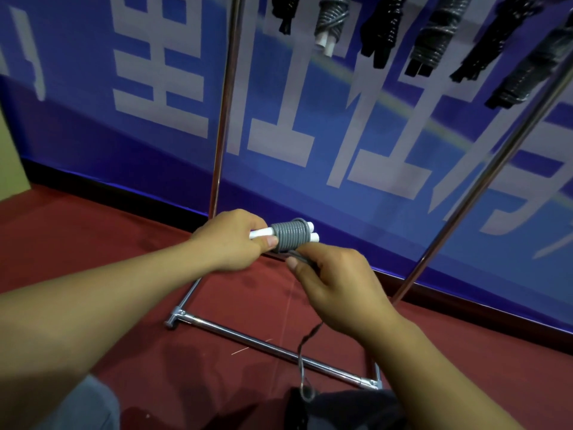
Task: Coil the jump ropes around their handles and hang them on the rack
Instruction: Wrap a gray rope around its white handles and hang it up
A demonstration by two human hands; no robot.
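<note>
From the head view, your left hand (229, 240) is curled around the pair of white handles (263, 233), thumb pressed against the edge of the grey coil (290, 238) wound on them. Your right hand (335, 287), just below and to the right of the coil, pinches the loose grey rope (302, 361) between thumb and fingers. The tail runs down from that hand towards your lap, in front of the rack's floor bar.

The risk I see is slack. If your right hand eases its pull, the last turns nearest the free white ends could spring off, since those turns sit close to the tips. Your left thumb only holds the opposite edge of the coil, so it would not stop that. The hanging tail may also snag on the dark bundle (305, 394) at your lap, or on the rack's corner joint just beside it, and jerk the coil loose.

Around the coil: the chrome rack (218, 144) stands behind it, one upright directly beyond your left hand, another slanting up to the right. Above the coil, several wound ropes (431, 38) already hang from the top, mostly dark, one with white handles. They crowd the right part of the rail; the free space looks to be nearer the left upright. Behind the rack is a blue banner (139, 88), and red carpet (93, 231) lies under everything.
</note>
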